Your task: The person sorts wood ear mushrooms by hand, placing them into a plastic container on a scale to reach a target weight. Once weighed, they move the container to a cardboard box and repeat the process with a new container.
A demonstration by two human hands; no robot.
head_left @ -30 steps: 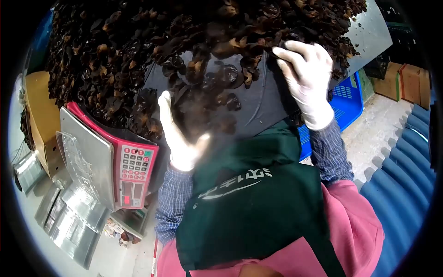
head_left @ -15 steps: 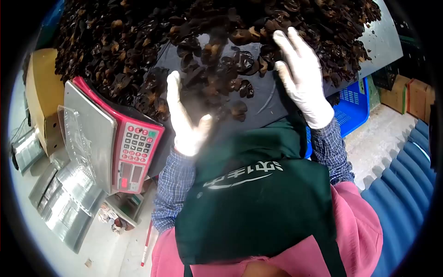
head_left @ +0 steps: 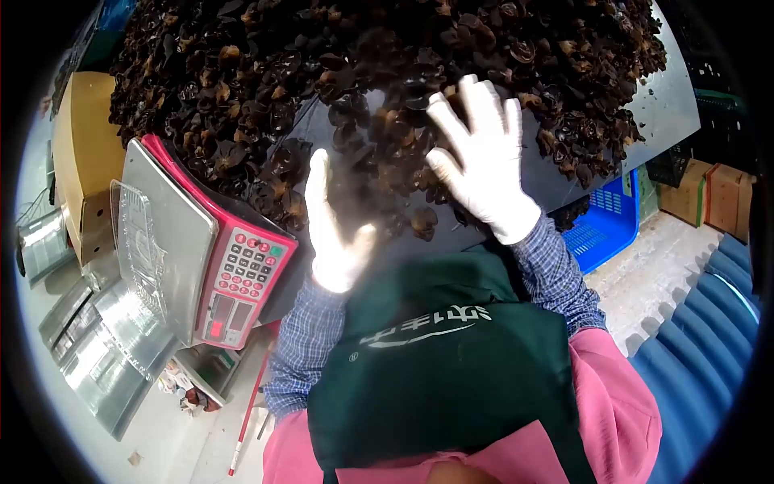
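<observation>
Dark brown wood ear mushrooms [head_left: 218, 89] lie in a wide heap over the grey tabletop [head_left: 548, 171]. My left hand [head_left: 332, 234], in a white glove, is held on edge with thumb and fingers apart, beside a thinner patch of the mushrooms. Across that patch my right hand [head_left: 486, 161], gloved too, spreads its fingers with the palm down, its fingertips over the near edge of the heap. Neither hand grips anything. A few loose mushrooms [head_left: 423, 222] lie between the hands, close to my green apron [head_left: 443, 363].
To the left stands a pink and grey digital scale [head_left: 242, 266] with a clear plastic piece on its plate. Behind it is a cardboard box [head_left: 85, 153]. A blue plastic crate [head_left: 605, 222] sits below the table's right side, near blue corrugated material [head_left: 701, 339].
My right hand has swept leftward and toward me, nearer my left hand, and its fingers are spread wider. My left hand sits slightly lower and to the right in the view.
</observation>
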